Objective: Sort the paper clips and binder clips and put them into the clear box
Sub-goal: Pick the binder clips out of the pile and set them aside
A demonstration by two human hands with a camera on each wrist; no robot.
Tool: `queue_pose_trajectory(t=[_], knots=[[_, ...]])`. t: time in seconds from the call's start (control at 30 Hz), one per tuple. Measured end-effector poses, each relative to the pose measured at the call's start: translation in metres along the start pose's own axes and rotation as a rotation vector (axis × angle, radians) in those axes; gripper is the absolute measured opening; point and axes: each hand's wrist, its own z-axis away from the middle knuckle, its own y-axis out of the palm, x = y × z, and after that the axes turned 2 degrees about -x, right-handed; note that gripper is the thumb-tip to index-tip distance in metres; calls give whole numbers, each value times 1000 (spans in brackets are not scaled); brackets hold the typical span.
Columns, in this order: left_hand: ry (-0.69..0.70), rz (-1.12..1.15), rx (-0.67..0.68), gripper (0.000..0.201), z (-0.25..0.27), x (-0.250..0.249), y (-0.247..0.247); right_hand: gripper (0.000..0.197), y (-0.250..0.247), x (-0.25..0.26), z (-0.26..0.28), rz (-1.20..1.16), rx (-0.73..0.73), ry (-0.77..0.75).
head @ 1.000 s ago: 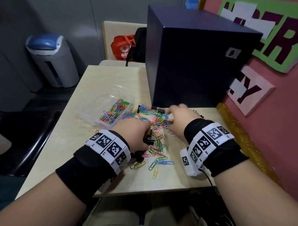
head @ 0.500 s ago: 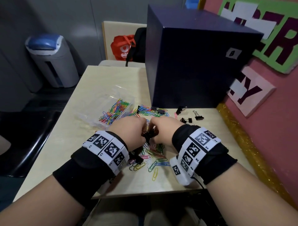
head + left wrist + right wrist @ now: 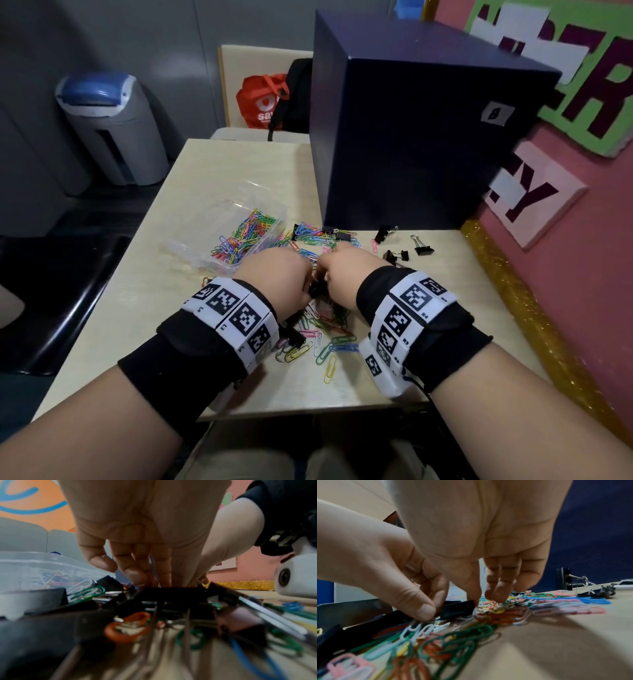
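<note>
Black binder clip sits mid-pile on the table, both hands meeting over it. Left hand pinches it: thumb and curled fingers close on its near end in the right wrist view. Right hand has fingers bent down, tips right at the clip's far end and the paper clips under it; whether it actually grips anything, cannot tell. Left wrist view shows left fingers pressed down onto a black clip body, wire handles blurred in the foreground.

Paper clips, mixed colours, are spread on the table from just in front of the wrists to the foot of the dark blue box. More black binder clips lie under and beside the left wrist.

Clear box stands left of the pile, just beyond the left hand, open, with a heap of coloured paper clips inside. No binder clips visible in it from the head view.

Three loose binder clips lie to the right of the hands, near the blue box's front edge, apart from the pile. One more sits against the blue box base at the pile's far end.

Further out: grey bin with blue lid on the floor left, red bag on a chair behind the table, pink wall with lettered signs on the right.
</note>
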Motion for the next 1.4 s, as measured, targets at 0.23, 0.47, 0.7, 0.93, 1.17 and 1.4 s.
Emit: queue_pose_trajectory(t=[0.23, 0.47, 0.7, 0.93, 1.17, 1.4], knots=[[-71, 36, -33, 33, -2, 6, 6, 30, -3, 4, 4, 60, -6, -41], [-69, 15, -13, 23, -6, 6, 7, 35, 3, 5, 3, 117, 22, -50], [-102, -12, -99, 20, -5, 3, 5, 28, -2, -10, 5, 44, -165, 25], [-83, 120, -261, 22, -6, 4, 3, 29, -21, -59, 2, -75, -257, 440], [-72, 173, -316, 20, -7, 4, 2, 33, -29, -62, 0, -56, -138, 493], [-79, 177, -314, 18, -7, 5, 5, 35, -25, -40, -7, 530, 239, 142]])
